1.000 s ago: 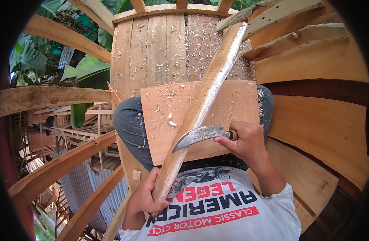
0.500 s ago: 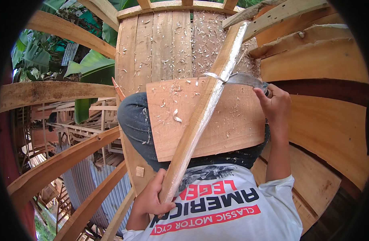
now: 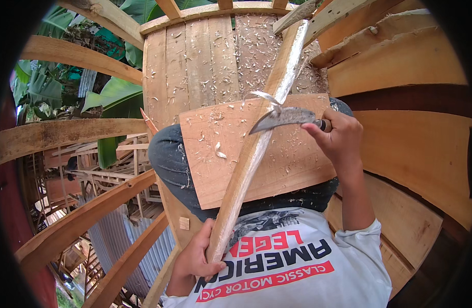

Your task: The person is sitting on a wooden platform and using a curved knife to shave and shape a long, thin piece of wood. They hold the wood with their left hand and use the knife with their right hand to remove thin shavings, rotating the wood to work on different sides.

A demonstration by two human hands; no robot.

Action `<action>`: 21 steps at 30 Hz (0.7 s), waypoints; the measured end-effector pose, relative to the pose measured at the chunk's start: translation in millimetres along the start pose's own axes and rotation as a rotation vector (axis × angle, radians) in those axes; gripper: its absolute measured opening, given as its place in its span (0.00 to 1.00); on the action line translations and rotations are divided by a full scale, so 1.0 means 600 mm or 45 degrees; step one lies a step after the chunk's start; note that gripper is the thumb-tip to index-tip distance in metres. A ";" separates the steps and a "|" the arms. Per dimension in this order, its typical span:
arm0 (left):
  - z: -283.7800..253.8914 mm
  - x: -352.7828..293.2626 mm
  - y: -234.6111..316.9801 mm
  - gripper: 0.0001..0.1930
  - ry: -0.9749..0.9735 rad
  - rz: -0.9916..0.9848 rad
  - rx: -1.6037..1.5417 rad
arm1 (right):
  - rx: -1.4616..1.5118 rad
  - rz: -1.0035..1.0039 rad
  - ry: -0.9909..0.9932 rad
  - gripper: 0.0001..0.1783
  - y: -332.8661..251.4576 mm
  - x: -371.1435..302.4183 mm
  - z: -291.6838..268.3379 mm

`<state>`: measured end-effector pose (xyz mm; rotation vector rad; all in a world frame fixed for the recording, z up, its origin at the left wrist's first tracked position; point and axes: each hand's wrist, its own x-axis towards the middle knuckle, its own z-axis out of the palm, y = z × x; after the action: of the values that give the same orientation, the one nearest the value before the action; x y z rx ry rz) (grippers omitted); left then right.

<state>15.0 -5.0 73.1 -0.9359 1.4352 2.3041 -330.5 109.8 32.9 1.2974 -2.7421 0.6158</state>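
A long wooden strip slants across a flat board that rests on my lap. My left hand is wrapped round the strip's near end, by my shirt. In my right hand is the dark handle of a knife with a broad curved blade. The blade lies across the strip, its tip pointing left. Just beyond the blade a pale curled shaving stands up from the strip. The strip's right face looks freshly cut and whitish, its top face browner.
Wood shavings litter the board and the plank floor ahead. Timber rails run along the left, with banana leaves and corrugated sheets beyond. Wooden panels wall the right side. A small wood block lies left of my knee.
My right hand has drawn the knife back toward me and slightly left along the strip, and the blade has turned. The shaving stays behind on the strip. My left hand keeps its hold.
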 end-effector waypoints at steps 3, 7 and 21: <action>-0.003 -0.002 -0.019 0.40 -0.048 0.134 0.162 | -0.012 0.592 0.088 0.39 0.082 0.042 -0.009; -0.002 -0.019 -0.040 0.40 -0.083 -0.017 0.106 | 0.087 0.669 0.169 0.39 0.131 0.035 -0.050; 0.010 0.014 -0.034 0.44 -0.167 0.136 -0.217 | 0.071 -0.160 0.042 0.38 0.004 0.002 0.022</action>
<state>17.5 8.9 55.2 -0.7517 1.2821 2.5470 -331.4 105.0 20.1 1.4441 -2.6103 0.7008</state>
